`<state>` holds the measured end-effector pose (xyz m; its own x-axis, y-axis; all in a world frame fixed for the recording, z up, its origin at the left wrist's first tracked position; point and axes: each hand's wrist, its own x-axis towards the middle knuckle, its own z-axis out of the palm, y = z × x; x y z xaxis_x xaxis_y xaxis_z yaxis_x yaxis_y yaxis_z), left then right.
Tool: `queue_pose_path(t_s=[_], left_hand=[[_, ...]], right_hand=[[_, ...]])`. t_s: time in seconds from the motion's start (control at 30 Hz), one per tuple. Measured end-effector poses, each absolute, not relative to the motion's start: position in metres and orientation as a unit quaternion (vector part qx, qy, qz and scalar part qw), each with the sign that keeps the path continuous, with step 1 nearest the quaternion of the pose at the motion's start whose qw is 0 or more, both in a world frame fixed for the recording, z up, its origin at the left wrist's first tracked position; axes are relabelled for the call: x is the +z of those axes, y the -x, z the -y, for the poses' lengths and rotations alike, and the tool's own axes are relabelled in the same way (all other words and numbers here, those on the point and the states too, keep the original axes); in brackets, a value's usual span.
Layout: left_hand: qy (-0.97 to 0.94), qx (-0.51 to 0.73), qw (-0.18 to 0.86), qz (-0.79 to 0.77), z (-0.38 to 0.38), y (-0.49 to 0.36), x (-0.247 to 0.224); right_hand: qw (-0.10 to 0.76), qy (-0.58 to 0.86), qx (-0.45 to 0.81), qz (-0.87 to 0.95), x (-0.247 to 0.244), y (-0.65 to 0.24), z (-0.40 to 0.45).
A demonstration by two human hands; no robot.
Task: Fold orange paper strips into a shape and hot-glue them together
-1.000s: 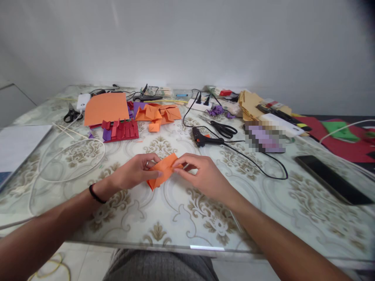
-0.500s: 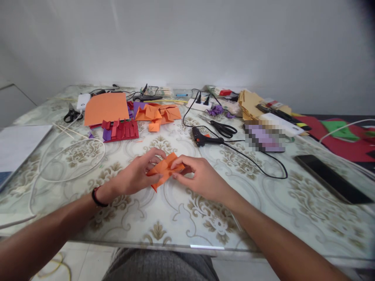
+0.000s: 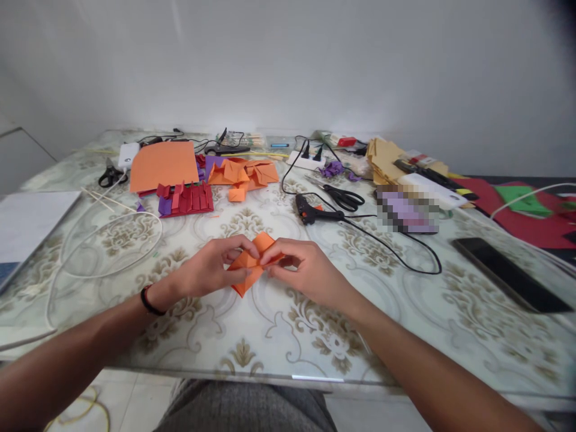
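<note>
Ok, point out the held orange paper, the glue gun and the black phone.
Held orange paper (image 3: 245, 262), head view: creased upper face.
Glue gun (image 3: 320, 215), head view: black body.
Black phone (image 3: 508, 274), head view: dark upper face.

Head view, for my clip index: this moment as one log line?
left hand: holds orange paper | right hand: holds it too | glue gun: on table, unheld

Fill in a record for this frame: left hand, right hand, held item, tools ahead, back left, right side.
left hand: fingers and thumb on orange paper
right hand: pinching the same paper
held item: folded, creased; finished shape unclear
tools ahead: glue gun beside black-handled scissors
back left: large orange sheet
right side: dark phone
</note>
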<state>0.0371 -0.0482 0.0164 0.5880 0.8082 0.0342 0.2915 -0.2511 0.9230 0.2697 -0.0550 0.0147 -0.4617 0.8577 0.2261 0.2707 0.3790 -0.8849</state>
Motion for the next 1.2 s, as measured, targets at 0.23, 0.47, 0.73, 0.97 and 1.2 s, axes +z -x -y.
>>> queue_pose_path(t_s=[0.23,0.47,0.73,0.97,1.2], left_hand=[[-0.73,0.278,0.529,-0.331,0.046,-0.039,0.019],[-0.761,0.294,0.479,-0.325,0.046,-0.038,0.021],[-0.826,0.314,0.337,-0.323,0.058,-0.043,0.026],[-0.853,0.346,0.242,-0.305,0.065,-0.046,0.026],[-0.829,0.371,0.275,-0.316,0.069,-0.049,0.026]], right_hand=[[0.374,0.372,0.414,0.742,0.016,-0.27,0.056],[0.367,0.347,0.398,0.766,0.024,-0.271,0.059],[0.441,0.383,0.354,0.73,0.02,-0.263,0.068],[0.461,0.424,0.426,0.653,0.017,-0.26,0.066],[0.444,0.419,0.481,0.629,0.018,-0.257,0.065]])
